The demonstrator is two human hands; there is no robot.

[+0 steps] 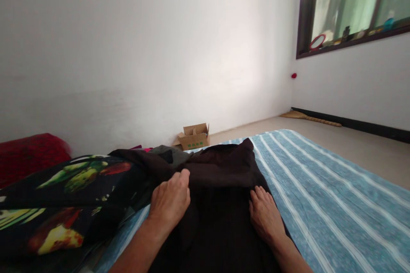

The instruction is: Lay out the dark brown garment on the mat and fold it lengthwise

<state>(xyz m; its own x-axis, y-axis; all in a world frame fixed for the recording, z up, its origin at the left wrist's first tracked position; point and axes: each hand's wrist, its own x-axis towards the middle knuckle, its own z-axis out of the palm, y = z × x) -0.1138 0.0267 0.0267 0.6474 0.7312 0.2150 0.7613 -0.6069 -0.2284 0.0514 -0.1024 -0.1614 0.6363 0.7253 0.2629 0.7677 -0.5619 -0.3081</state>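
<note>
A dark brown-black garment (pixel 224 226) lies spread in front of me, its upper part folded over with a browner side (pixel 221 172) showing. My left hand (pixel 171 200) is closed on the garment's left edge, thumb side up. At the opposite edge, my right hand (pixel 265 213) has its fingers bent over the cloth near the fold line, gripping it low against the bed. The fingertips of both hands are partly hidden. What kind of garment this is cannot be made out.
A blue bedsheet with white stripes (pixel 307 183) lies beneath. Dark clothing with a colourful print (pixel 80 192) is heaped at left, near a red cloth (pixel 35 155). Beyond the bed are a cardboard box (pixel 195 140) and a broom (pixel 310 118). A window ledge holds a round mirror (pixel 317 42).
</note>
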